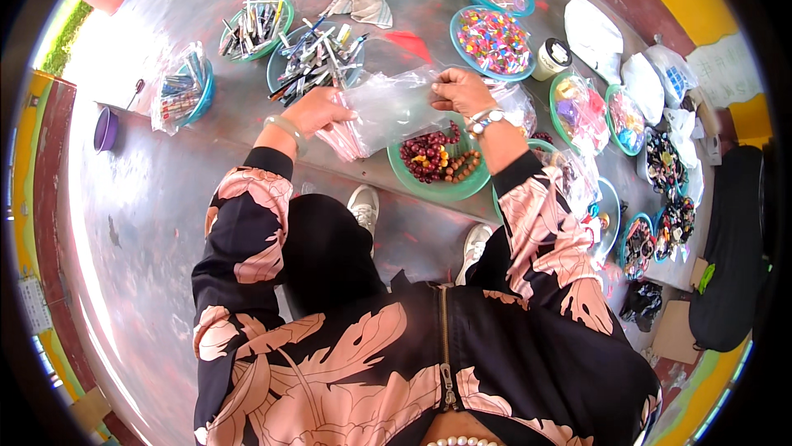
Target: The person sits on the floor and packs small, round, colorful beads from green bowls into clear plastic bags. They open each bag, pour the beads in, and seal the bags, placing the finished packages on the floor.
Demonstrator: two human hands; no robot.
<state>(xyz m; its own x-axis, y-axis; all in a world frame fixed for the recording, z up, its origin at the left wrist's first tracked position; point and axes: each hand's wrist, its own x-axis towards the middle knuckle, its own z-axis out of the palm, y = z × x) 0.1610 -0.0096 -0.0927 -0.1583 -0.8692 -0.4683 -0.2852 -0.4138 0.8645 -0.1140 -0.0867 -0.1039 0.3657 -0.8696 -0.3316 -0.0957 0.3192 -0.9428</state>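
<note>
Clear plastic bag is stretched between both hands, above the near edge of the green bowl area. Left hand is mostly closed, gripping the bag's left side by pink-striped plastic; can't tell if that's bag or separate. Right hand is in a narrow thumb-and-finger pinch at the upper right corner. Thin film could slip or tear if the hands pull apart unevenly. Green bowl with dark red bead strings sits just below the right hand; a dipping wrist or white bracelet could snag them. Farther out, loose pens overhang their bowl; a left-arm bump could spill some.
</note>
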